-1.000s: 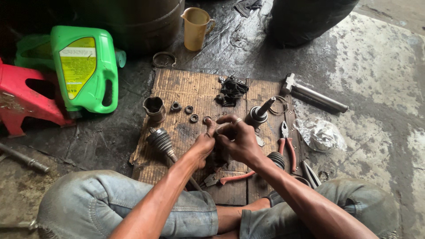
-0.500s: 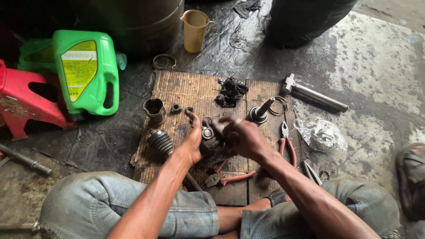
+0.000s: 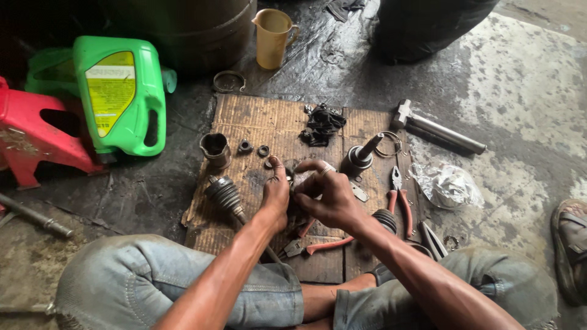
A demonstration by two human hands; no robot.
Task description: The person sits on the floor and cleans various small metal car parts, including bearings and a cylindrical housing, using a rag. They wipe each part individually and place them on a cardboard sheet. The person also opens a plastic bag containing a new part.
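A small dark metal joint part (image 3: 292,178) is held between both hands over the middle of a greasy cardboard sheet (image 3: 257,116) that is laid on the wet concrete floor (image 3: 526,79). The left hand (image 3: 276,194) is cupped against the part from the left, its grip closed on it with the thumb raised. The right hand (image 3: 329,194) is wrapped over it from the right, fingers curled, so most of the part is hidden and its shape cannot be told exactly.

Just left of the left hand, a ribbed rubber boot on a shaft (image 3: 224,194) is seen lying on the cardboard, with a metal cup (image 3: 215,148) and two small rings (image 3: 254,148) above it. A stubby splined joint housing (image 3: 361,156) is stood upright just beyond the right hand, and a heap of black scraps (image 3: 321,124) is placed farther back. Red-handled pliers (image 3: 398,197) are laid to the right of the right forearm, and a second red-handled tool (image 3: 318,245) is found under the wrists.

Off the cardboard, a hammer (image 3: 437,127) and a crumpled clear plastic bag (image 3: 447,186) are seen on the right, a yellow jug (image 3: 273,38) at the back, and a green oil canister (image 3: 121,95) beside a red plastic stool (image 3: 38,137) on the left.
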